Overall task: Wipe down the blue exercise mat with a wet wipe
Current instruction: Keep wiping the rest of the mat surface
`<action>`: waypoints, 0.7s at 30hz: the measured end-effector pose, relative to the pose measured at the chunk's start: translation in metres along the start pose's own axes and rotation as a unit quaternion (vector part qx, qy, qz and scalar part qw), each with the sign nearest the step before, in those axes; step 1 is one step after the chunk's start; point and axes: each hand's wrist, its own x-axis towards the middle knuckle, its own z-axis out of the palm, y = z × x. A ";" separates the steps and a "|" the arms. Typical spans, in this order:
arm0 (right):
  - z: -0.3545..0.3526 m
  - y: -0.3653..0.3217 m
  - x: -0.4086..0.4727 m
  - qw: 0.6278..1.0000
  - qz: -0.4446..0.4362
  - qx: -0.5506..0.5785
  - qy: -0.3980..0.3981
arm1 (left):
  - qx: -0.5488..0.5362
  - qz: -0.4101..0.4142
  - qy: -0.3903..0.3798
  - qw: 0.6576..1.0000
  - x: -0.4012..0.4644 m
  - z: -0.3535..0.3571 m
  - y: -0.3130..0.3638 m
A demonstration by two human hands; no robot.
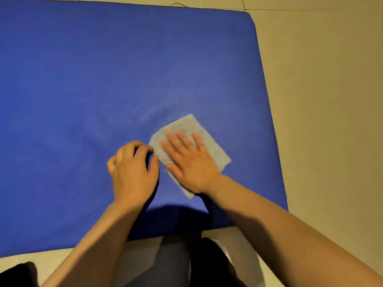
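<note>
Blue mat: right hand flat on wipe; left hand curled beside, empty.

A pale beige tiled floor spreads far beyond the fingers and well off to their right, matte and evenly lit. Thin dark grout lines cross it far ahead of the fingertips, one running sideways and a shorter one meeting it from the top edge. A thin dark looped thread (too small to tell what it is) lies on the floor straight ahead of the fingers, at the very top. Behind them, nearest the camera, dark grey trouser fabric fills the bottom centre, and a dark fuzzy rounded object sits in the bottom left corner, well apart
</note>
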 end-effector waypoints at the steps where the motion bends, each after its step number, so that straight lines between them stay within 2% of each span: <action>1: 0.000 -0.004 0.010 0.999 -0.030 0.012 -0.012 | -0.006 0.007 0.015 1.000 0.015 0.003 0.005; 3: -0.004 0.003 0.022 0.999 -0.030 0.033 -0.016 | -0.013 0.019 0.028 0.999 0.050 0.011 0.010; 6: -0.014 0.050 0.021 0.992 0.117 0.052 0.001 | 0.026 0.037 0.001 0.999 0.106 0.020 0.005; 10: -0.042 0.136 0.001 0.935 0.348 0.041 0.050 | 0.095 0.042 0.004 0.995 0.142 0.034 -0.014; 13: -0.055 0.155 -0.003 0.892 0.443 0.081 0.036 | 0.103 0.047 0.010 0.993 0.144 0.040 -0.015; 16: -0.045 0.121 0.018 0.911 0.411 0.037 0.028 | 0.091 0.042 0.014 0.995 0.141 0.040 -0.016; 19: -0.037 0.085 0.057 0.961 0.274 0.034 0.009 | 0.090 0.037 0.018 0.995 0.141 0.040 -0.015; 21: -0.037 0.075 0.086 0.980 0.196 0.028 -0.009 | 0.095 0.041 0.019 0.994 0.144 0.040 -0.013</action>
